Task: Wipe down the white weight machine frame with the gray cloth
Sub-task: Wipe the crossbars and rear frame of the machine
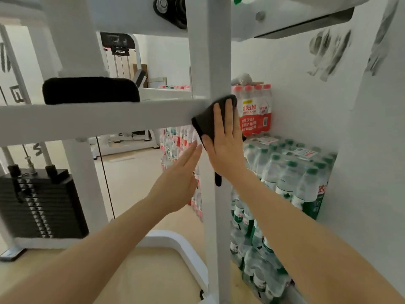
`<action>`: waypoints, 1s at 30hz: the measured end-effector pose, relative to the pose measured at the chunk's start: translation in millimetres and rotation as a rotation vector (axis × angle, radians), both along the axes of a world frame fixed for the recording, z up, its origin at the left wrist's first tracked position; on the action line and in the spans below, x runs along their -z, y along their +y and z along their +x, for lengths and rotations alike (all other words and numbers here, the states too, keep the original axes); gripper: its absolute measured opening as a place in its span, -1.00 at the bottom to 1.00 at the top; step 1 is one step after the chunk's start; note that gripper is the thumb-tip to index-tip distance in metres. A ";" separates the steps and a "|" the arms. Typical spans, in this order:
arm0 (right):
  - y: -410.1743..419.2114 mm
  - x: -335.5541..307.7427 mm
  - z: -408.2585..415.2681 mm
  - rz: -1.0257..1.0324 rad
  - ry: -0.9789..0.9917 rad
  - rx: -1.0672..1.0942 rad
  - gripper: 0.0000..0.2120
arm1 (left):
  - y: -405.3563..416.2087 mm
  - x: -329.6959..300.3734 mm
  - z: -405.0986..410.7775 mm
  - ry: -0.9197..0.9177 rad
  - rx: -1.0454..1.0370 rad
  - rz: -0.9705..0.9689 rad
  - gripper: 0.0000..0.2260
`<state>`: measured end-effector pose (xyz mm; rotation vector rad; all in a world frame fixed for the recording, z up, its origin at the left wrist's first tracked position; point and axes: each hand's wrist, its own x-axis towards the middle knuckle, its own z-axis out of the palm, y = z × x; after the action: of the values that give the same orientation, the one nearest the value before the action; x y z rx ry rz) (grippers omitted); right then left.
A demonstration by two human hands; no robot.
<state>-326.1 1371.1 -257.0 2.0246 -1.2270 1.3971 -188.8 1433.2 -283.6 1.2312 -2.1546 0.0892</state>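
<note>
The right hand [225, 141], fingers flat, presses the gray cloth [213, 119] on the frame [210, 62] where upright meets crossbar; the upright runs vertically. The left hand [179, 178] is open, seemingly touching the upright's edge.

gray cloth [211, 121] flat against white frame [209, 62]

Two bare forearms and hands [225, 141], without sleeves, gloves, rings, or wrist wear in view.
</note>
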 end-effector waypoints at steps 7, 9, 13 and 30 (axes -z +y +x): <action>-19.2 -94.9 11.8 -0.090 -0.206 -0.091 -0.48 | -29.8 -10.3 -22.9 0.355 0.132 0.267 -0.36; -19.5 -81.8 7.1 -0.076 -0.222 -0.147 -0.45 | -34.6 -3.8 -24.9 0.402 0.184 0.316 -0.33; -16.7 -18.7 -4.2 0.064 -0.279 -0.252 -0.37 | -40.8 7.5 -21.7 0.503 0.271 0.390 -0.26; -17.0 72.2 -11.6 0.259 -0.505 -0.157 -0.31 | -38.5 90.3 -10.7 0.555 0.273 0.548 -0.25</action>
<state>-337.7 1354.1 -329.2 2.0362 -1.5459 2.0033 -199.5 1394.6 -373.9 1.0538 -1.8646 -0.9045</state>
